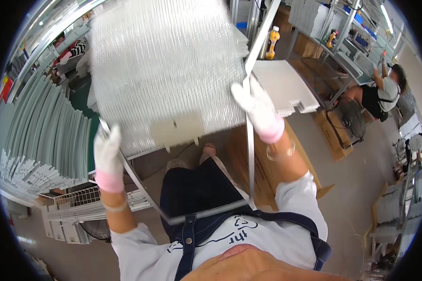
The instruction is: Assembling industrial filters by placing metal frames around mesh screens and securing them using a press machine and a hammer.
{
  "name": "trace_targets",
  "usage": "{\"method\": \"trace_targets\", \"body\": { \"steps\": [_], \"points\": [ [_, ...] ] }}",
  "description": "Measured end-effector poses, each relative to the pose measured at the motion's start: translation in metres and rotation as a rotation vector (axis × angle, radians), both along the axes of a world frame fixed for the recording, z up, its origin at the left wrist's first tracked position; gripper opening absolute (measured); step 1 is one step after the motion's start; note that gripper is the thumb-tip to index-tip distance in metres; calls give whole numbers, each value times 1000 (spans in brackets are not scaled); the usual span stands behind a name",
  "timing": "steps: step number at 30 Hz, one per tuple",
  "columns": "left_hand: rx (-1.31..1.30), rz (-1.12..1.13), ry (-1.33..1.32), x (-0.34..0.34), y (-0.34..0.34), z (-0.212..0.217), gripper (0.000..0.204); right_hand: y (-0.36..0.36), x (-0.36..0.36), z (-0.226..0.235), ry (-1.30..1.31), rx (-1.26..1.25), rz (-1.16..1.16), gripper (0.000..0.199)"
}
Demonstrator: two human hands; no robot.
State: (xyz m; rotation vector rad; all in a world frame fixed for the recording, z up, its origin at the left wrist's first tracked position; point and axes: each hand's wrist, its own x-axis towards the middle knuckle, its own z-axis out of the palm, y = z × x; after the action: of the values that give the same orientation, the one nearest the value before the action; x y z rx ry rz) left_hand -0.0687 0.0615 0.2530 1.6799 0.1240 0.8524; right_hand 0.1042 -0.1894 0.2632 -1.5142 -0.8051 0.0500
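Note:
Both of my hands wear white gloves with pink cuffs. My left hand is closed on the left bar of a thin silvery metal frame. My right hand is at the frame's right bar, thumb and fingers around it. The frame is tilted, its near corner close to my apron and its right bar reaching up past my right hand. Beyond it spreads a large silvery ribbed sheet, slightly blurred. A beige plate with a small slot sits at the sheet's near edge.
Many grey-white strips stand stacked at the left, above a wire basket. More ribbed panels lie at the right, near a yellow bottle. Cardboard boxes and a black fan stand on the floor. A co-worker sits far right.

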Motion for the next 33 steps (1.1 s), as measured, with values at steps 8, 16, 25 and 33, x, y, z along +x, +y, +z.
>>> {"method": "trace_targets", "body": {
  "steps": [8,16,25,33],
  "points": [
    [0,-12,-381,142,98,23,10,87,108,31,-215,305,145,41],
    [-7,-12,-358,150,107,-4,9,110,129,-2,-116,425,193,35],
    [-65,110,-56,162,120,-59,24,119,151,-67,-50,343,211,36],
    [-140,-152,-147,136,103,39,36,96,129,34,-230,57,-6,46]
  ]
}}
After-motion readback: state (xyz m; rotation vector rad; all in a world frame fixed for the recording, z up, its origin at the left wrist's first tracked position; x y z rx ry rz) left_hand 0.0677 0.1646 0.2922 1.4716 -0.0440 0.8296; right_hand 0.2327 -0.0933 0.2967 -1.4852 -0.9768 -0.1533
